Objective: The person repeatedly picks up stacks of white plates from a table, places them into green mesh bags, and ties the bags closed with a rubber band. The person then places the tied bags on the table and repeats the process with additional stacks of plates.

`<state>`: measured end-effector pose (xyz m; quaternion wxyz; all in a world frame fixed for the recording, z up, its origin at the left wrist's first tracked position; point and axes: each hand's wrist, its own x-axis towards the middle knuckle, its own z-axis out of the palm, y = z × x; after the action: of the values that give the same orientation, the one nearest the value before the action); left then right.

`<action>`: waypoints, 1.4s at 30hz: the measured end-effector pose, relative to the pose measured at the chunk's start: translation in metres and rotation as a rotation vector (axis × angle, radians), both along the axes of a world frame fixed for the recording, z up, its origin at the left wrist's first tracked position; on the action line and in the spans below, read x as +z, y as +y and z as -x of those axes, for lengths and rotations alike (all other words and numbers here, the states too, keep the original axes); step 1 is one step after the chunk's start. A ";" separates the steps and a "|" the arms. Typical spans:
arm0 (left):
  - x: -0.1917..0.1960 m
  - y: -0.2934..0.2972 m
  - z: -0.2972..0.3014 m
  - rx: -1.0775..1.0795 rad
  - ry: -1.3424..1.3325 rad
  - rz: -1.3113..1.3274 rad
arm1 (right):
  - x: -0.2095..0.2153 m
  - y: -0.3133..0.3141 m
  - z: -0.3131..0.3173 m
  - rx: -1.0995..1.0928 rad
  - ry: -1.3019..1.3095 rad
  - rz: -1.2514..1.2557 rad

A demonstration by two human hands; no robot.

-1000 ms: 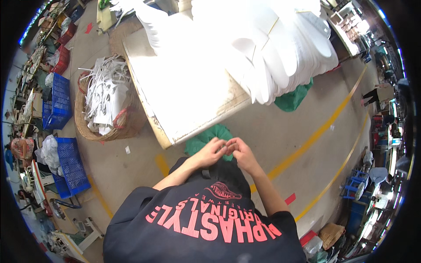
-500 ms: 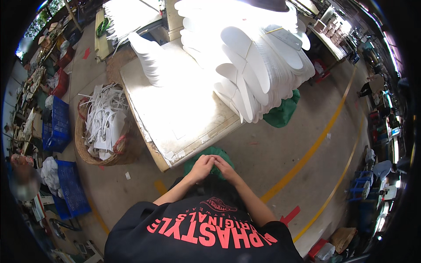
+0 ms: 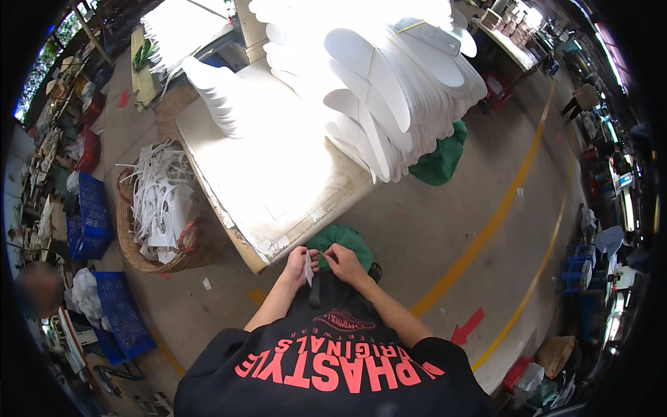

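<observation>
Pale slip near table
Left hand holds it; right hand just beside, cannot tell its hold; light, steady pinch probably best.

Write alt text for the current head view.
A person's left hand holds a small pale slip, the right hand pinched beside it. Beyond stands a worktable with stacked white sole-shaped pieces; to its left, a wicker basket holds white scraps.
</observation>
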<state>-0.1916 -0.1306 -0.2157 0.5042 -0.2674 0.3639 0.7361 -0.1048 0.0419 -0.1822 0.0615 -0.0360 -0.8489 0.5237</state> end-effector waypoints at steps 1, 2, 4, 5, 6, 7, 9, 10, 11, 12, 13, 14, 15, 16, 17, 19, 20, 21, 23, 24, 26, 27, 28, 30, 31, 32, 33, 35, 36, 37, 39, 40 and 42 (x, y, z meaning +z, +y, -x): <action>-0.003 0.001 -0.002 -0.044 0.021 0.054 | -0.001 0.000 0.000 -0.019 0.019 -0.015; -0.007 0.003 -0.002 -0.083 0.067 0.159 | -0.003 -0.001 -0.001 -0.037 0.035 -0.029; -0.012 0.010 -0.009 -0.157 0.245 0.215 | -0.005 -0.002 -0.004 -0.142 -0.041 -0.003; -0.014 0.014 -0.012 -0.193 0.350 0.224 | -0.007 -0.002 -0.004 -0.191 -0.124 0.010; -0.015 0.013 -0.011 -0.301 0.357 0.297 | -0.008 -0.001 -0.006 -0.255 -0.114 -0.005; -0.016 0.016 -0.015 -0.275 0.457 0.361 | -0.009 -0.001 -0.007 -0.287 -0.093 -0.004; -0.016 0.017 -0.017 -0.382 0.759 0.542 | -0.009 -0.002 -0.008 -0.293 -0.097 0.060; -0.016 0.018 -0.018 -0.373 0.776 0.568 | -0.008 -0.002 -0.009 -0.288 -0.089 0.042; -0.015 0.018 -0.018 -0.382 0.756 0.606 | -0.008 -0.002 -0.009 -0.284 -0.089 0.035; -0.014 0.020 -0.017 -0.330 0.782 0.637 | -0.007 -0.003 -0.009 -0.279 -0.087 0.027; -0.013 0.020 -0.018 -0.300 0.815 0.633 | -0.007 -0.004 -0.009 -0.276 -0.067 0.026; -0.011 0.023 -0.017 -0.270 0.827 0.633 | -0.008 -0.004 -0.009 -0.278 -0.058 0.022; -0.009 0.024 -0.017 -0.244 0.815 0.626 | -0.009 -0.004 -0.010 -0.271 -0.063 0.017; -0.007 0.025 -0.018 -0.219 0.855 0.621 | -0.010 -0.005 -0.010 -0.270 -0.058 0.016; -0.004 0.027 -0.017 -0.209 0.875 0.583 | -0.012 -0.004 -0.010 -0.271 -0.046 0.013; 0.001 0.028 -0.019 -0.224 0.785 0.515 | -0.017 -0.003 -0.011 -0.286 -0.047 0.002; 0.004 0.028 -0.020 -0.249 0.723 0.452 | -0.020 -0.002 -0.010 -0.295 -0.053 0.003; 0.007 0.028 -0.021 -0.236 0.708 0.393 | -0.022 -0.001 -0.011 -0.302 -0.059 0.003; 0.012 0.028 -0.023 -0.195 0.594 0.274 | -0.025 0.001 -0.011 -0.292 -0.061 -0.014; 0.014 0.028 -0.023 -0.218 0.602 0.299 | -0.026 0.002 -0.012 -0.284 -0.056 -0.019; 0.016 0.028 -0.023 -0.238 0.598 0.290 | -0.027 0.002 -0.013 -0.274 -0.053 -0.021; 0.016 0.027 -0.023 -0.230 0.591 0.288 | -0.027 0.002 -0.013 -0.272 -0.054 -0.015; 0.016 0.027 -0.023 -0.222 0.584 0.286 | -0.027 0.002 -0.013 -0.272 -0.062 -0.003; 0.016 0.027 -0.023 -0.221 0.582 0.292 | -0.026 0.001 -0.013 -0.255 -0.055 -0.005; 0.015 0.026 -0.023 -0.229 0.588 0.301 | -0.026 0.001 -0.013 -0.250 -0.060 0.005; 0.015 0.026 -0.023 -0.230 0.571 0.309 | -0.025 0.000 -0.013 -0.252 -0.055 -0.001; 0.014 0.025 -0.023 -0.244 0.593 0.304 | -0.025 0.000 -0.013 -0.258 -0.055 -0.002; 0.013 0.024 -0.024 -0.252 0.577 0.285 | -0.025 0.000 -0.013 -0.258 -0.062 -0.004; 0.013 0.024 -0.024 -0.255 0.582 0.278 | -0.025 0.000 -0.013 -0.254 -0.069 -0.007; 0.012 0.023 -0.025 -0.249 0.572 0.265 | -0.026 0.001 -0.013 -0.251 -0.077 -0.010; 0.011 0.023 -0.025 -0.226 0.520 0.235 | -0.026 0.001 -0.014 -0.242 -0.090 -0.007; 0.011 0.022 -0.025 -0.210 0.478 0.216 | -0.026 0.001 -0.014 -0.240 -0.109 0.003; 0.010 0.022 -0.025 -0.206 0.463 0.216 | -0.025 0.002 -0.014 -0.235 -0.098 -0.008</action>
<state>-0.1664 -0.1086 -0.2054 0.4484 -0.1060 0.5710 0.6795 -0.0903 0.0439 -0.2074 0.0810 -0.1607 -0.8428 0.5072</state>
